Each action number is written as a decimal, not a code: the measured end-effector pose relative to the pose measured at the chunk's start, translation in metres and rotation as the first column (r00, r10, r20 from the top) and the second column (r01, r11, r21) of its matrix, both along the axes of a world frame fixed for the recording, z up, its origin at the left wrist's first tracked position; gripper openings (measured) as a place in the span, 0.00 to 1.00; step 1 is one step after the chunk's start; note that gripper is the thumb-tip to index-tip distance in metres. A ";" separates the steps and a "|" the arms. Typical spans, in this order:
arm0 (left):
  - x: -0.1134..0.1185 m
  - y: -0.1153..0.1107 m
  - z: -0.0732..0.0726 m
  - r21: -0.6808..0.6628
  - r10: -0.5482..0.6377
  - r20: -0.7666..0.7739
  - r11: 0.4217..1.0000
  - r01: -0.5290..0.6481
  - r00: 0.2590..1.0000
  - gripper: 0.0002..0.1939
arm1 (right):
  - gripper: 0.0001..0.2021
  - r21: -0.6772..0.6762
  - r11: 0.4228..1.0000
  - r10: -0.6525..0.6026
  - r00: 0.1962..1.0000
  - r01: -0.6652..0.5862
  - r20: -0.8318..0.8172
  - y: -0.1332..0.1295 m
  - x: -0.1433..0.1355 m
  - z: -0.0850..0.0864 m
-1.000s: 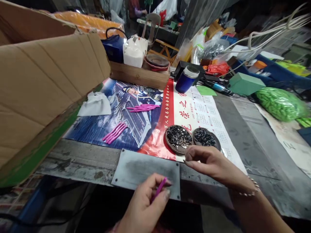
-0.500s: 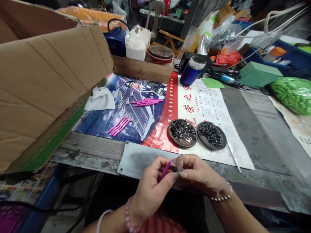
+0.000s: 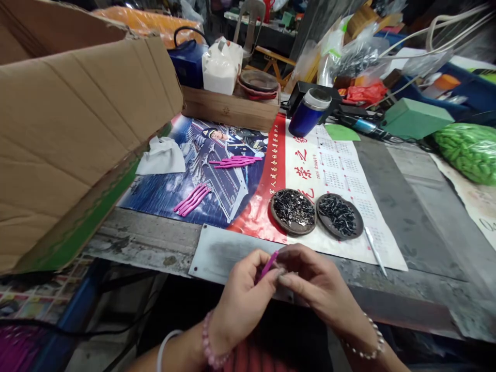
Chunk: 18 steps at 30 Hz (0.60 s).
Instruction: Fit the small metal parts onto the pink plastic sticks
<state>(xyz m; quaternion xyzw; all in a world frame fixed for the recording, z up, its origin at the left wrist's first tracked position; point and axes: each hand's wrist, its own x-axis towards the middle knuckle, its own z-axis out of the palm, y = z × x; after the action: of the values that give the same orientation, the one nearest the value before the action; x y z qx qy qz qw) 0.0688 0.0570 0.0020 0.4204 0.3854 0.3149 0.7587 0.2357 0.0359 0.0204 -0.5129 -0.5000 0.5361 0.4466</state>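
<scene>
Grey plate (image 3: 217, 253): flat, smudged and rectangular, with dark round dots at its corners; we take our places from it.
Left hand (image 3: 248, 297): over the plate's right part, thumb and fingers clamped on the stick; we wear pink round beads (image 3: 211, 346) at this wrist.
Right hand (image 3: 325, 284): at the plate's right end, fingers curled, tips meeting the other hand's; we cannot tell whether they grip anything. Silvery beads (image 3: 374, 343) ring the wrist.
Pink stick (image 3: 268, 266): slim, matte, slanting up between our left fingers, above the plate.
Poster (image 3: 248, 219): glossy printed paper, just beyond the plate.
Round dishes (image 3: 276, 221): two, shallow and brown, beyond the plate to the right, heaped with small dark metal pieces (image 3: 337, 214).
Stick bundles (image 3: 192, 199): two loose pink rows, beyond the plate.
White pen (image 3: 375, 250): slender, right of the plate.
</scene>
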 end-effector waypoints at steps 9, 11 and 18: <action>-0.003 0.007 0.005 -0.106 -0.025 0.109 0.994 0.036 0.994 0.13 | 0.04 0.288 0.956 -0.127 0.961 0.052 0.248 -0.008 -0.005 0.000; -0.004 0.006 0.006 -0.085 -0.057 0.111 0.994 0.066 0.992 0.13 | 0.04 0.313 0.946 -0.174 0.948 0.086 0.266 -0.008 -0.003 0.001; -0.016 0.003 0.017 0.259 -0.184 -0.187 0.938 0.229 0.965 0.13 | 0.07 0.298 0.946 -0.229 0.911 0.126 0.343 -0.017 0.011 0.008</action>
<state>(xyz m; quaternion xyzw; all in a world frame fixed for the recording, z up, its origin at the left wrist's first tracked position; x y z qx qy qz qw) 0.0526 0.0601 0.0192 0.5849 0.3505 0.2496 0.6876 0.2468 0.0189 0.0279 -0.5836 -0.5947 0.3128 0.4560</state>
